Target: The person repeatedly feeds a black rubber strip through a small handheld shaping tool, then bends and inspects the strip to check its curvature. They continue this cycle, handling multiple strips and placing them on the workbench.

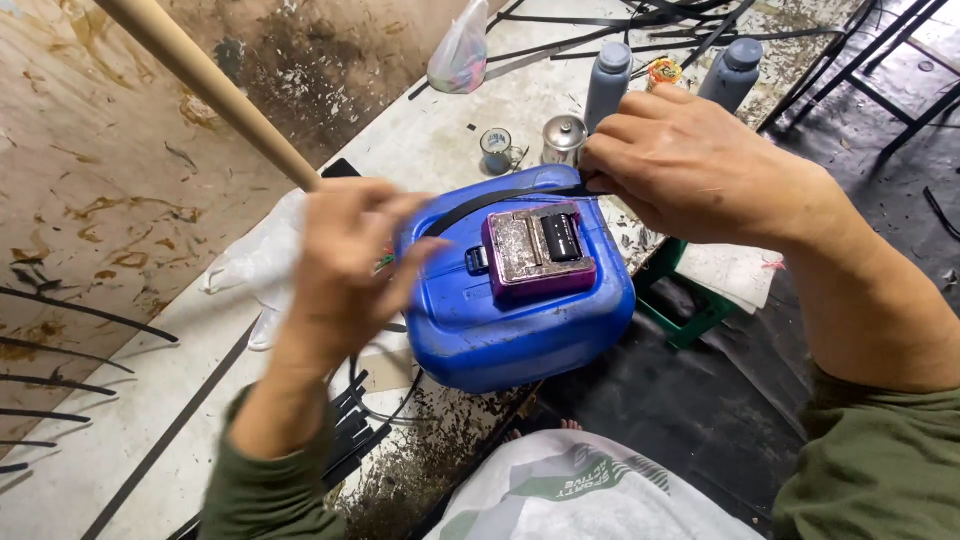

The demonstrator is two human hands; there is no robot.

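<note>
**Black strip held across a blue canister**

Left: a wooden pole (210, 85) leans over the counter (130, 440). The left hand (345, 265), motion-blurred, pinches one end of a black strip (490, 200). Centre: the strip arcs over a blue canister (520, 300) lying on the counter, which bears a purple block (535, 250). Right: the right hand (690, 165) pinches the strip's other end; grey bottles (607, 85) stand behind.

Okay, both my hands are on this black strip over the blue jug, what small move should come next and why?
Probably pull the black strip taut: the right hand pinches one end at the blue jug edge, the blurred left hand is at the other, and it bows above the purple block.
</note>
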